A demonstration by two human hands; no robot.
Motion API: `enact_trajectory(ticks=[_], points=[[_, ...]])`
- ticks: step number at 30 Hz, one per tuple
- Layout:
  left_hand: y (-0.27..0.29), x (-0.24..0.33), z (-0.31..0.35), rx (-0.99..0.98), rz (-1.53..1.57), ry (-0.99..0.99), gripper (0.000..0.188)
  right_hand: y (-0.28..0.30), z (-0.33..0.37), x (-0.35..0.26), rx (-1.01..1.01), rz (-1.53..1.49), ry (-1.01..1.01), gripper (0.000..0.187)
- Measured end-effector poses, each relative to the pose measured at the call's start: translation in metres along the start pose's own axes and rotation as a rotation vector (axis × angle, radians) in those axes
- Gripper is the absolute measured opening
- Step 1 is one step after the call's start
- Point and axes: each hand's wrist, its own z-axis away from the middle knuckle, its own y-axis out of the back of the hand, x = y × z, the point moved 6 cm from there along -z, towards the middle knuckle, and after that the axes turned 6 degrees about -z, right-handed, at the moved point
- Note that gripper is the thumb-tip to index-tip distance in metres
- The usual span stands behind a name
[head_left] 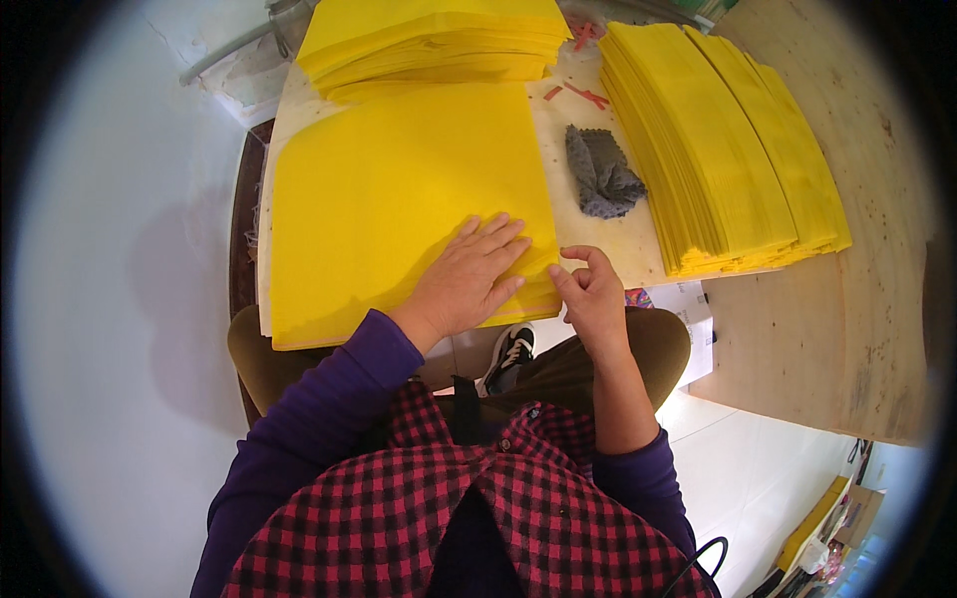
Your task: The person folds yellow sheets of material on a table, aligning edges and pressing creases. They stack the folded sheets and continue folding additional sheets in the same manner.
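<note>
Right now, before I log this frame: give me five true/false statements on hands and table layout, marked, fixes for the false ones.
1. The left hand lies on the front yellow stack. True.
2. The right hand is near that stack's left edge. False: it is at the right edge.
3. Red strips lie beyond the gray cloth. True.
4. The cloth is spread flat. False: it is crumpled.
5. Both sleeves are purple. True.

Wears purple sleeves (299,424) behind each hand (467,274), black-and-red checked garment (339,518) farther back, brown trousers (660,349) and black-and-white shoe (511,354) below the hands.
</note>
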Motion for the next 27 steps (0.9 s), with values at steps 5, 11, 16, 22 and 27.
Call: enact_trajectory(ticks=[5,11,16,22,27], points=[[0.0,0.0,0.0,-0.007,0.005,0.005,0.042,0.006,0.007,0.003,0.029,-0.123,-0.066,0.023],[-0.001,0.0,-0.001,-0.021,0.026,0.021,0.041,0.011,0.013,0.008,0.022,-0.144,-0.062,0.02],[-0.003,-0.002,0.0,-0.02,0.017,0.016,0.042,0.009,0.01,0.011,-0.023,-0.059,-0.009,0.016],[-0.002,-0.002,0.001,-0.052,0.016,0.002,0.057,0.0,0.007,0.006,-0.122,0.001,0.049,0.022],[-0.001,-0.001,0.0,-0.065,0.016,-0.006,0.07,0.0,0.01,0.004,-0.104,0.056,0.031,0.026]])
